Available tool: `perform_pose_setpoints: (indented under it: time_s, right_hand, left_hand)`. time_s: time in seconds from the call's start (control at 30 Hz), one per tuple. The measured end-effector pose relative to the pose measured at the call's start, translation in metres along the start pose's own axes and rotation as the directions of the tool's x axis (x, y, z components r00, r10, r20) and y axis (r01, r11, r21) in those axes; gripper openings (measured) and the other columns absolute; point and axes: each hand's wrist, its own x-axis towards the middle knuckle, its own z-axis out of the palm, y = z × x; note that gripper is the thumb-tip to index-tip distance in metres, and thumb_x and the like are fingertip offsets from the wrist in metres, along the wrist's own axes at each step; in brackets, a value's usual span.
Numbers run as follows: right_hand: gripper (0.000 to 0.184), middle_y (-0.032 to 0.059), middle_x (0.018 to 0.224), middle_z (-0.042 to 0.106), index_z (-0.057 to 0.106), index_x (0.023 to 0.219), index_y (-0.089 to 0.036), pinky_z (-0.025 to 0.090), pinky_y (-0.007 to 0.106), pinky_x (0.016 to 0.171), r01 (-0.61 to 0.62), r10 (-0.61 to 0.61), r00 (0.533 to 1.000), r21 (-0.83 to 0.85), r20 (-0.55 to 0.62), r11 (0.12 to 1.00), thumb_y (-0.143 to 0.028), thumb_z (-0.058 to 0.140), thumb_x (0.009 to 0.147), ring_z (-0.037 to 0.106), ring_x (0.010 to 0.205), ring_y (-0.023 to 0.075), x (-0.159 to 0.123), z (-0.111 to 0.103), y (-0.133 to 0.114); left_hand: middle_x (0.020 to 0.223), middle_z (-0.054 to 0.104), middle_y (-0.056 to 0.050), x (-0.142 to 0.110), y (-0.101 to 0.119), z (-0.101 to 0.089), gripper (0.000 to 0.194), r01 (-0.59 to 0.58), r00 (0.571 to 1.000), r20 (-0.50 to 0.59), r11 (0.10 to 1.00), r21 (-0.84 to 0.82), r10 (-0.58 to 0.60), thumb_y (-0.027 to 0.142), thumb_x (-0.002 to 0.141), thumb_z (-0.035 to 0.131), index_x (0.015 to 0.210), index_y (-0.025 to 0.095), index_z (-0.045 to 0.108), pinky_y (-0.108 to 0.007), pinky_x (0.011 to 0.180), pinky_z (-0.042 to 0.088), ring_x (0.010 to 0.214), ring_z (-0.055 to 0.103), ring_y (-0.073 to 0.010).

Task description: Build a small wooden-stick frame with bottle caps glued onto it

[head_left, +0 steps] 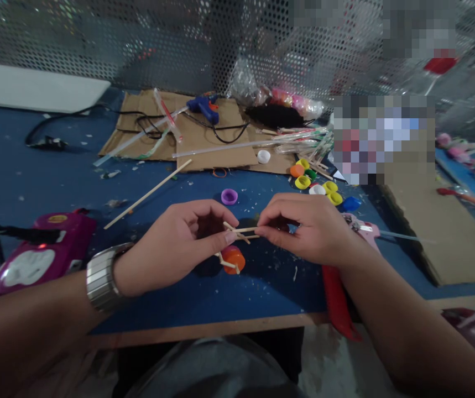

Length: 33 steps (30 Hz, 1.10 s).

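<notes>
Between my two hands is a small frame of thin wooden sticks (244, 230), with crossing pieces at its left end. My left hand (175, 240), with a metal watch (105, 278) on the wrist, pinches that crossed end between thumb and fingers. The thumb and fingertips of my right hand (309, 228) close on the right ends of the sticks. Just below the frame sits an orange bottle cap (234, 258), with short stick pieces (226, 263) at its front. A purple cap (229, 196) lies on the blue table beyond my hands.
A blue glue gun (204, 108) lies on cardboard (141, 113) at the back. Several coloured caps (302, 182) and a pink glue gun (365, 226) are at right. A long stick (148, 193) and a purple device (50, 249) lie left. A red-handled tool (339, 304) overhangs the front edge.
</notes>
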Motion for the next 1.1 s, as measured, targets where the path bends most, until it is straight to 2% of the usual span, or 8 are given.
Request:
perform_pose_setpoints:
  time_s: [0.23,0.53,0.83,1.1]
  right_hand:
    - [0.008,0.0001,0.087,0.075,0.074,0.095,-0.019,0.049,0.025,0.070,-0.010,0.010,1.000,0.021,-0.002,1.000,-0.021,0.076,0.102,0.066,0.075,0.0117,-0.0007,-0.0015,-0.0017]
    - [0.010,0.0000,0.085,0.074,0.072,0.091,-0.020,0.048,0.024,0.068,0.006,-0.005,1.000,0.054,-0.011,0.998,-0.018,0.076,0.100,0.064,0.073,0.0110,0.0003,-0.0020,-0.0059]
    - [0.011,-0.0013,0.081,0.072,0.071,0.089,-0.021,0.046,0.024,0.065,-0.011,0.010,1.000,0.021,0.023,1.000,-0.020,0.076,0.099,0.063,0.069,0.0113,0.0001,0.0009,-0.0059]
    - [0.012,-0.0013,0.080,0.071,0.070,0.089,-0.021,0.045,0.025,0.068,-0.028,0.027,0.997,0.005,0.071,1.000,-0.023,0.073,0.101,0.062,0.069,0.0119,0.0006,0.0038,-0.0054]
  left_hand:
    - [0.085,0.080,-0.004,-0.0005,-0.0017,-0.0008,0.025,-0.016,1.000,-0.001,1.000,-0.002,0.016,0.040,0.089,0.085,0.102,0.020,0.078,-0.024,0.066,0.060,0.076,0.073,-0.0166]
    - [0.079,0.078,-0.003,-0.0008,0.0015,-0.0002,0.026,-0.028,1.000,-0.014,0.999,0.036,0.028,0.043,0.089,0.084,0.099,0.020,0.079,-0.023,0.061,0.057,0.068,0.071,-0.0151]
    - [0.086,0.084,-0.001,-0.0036,-0.0006,0.0002,0.016,-0.111,0.992,-0.042,0.984,0.139,0.118,0.038,0.095,0.078,0.101,0.024,0.081,-0.026,0.070,0.060,0.076,0.078,-0.0170]
    - [0.096,0.083,-0.002,-0.0065,-0.0001,0.0016,0.017,-0.198,0.970,-0.082,0.942,0.271,0.227,0.037,0.096,0.077,0.107,0.024,0.078,-0.029,0.079,0.059,0.081,0.074,-0.0177]
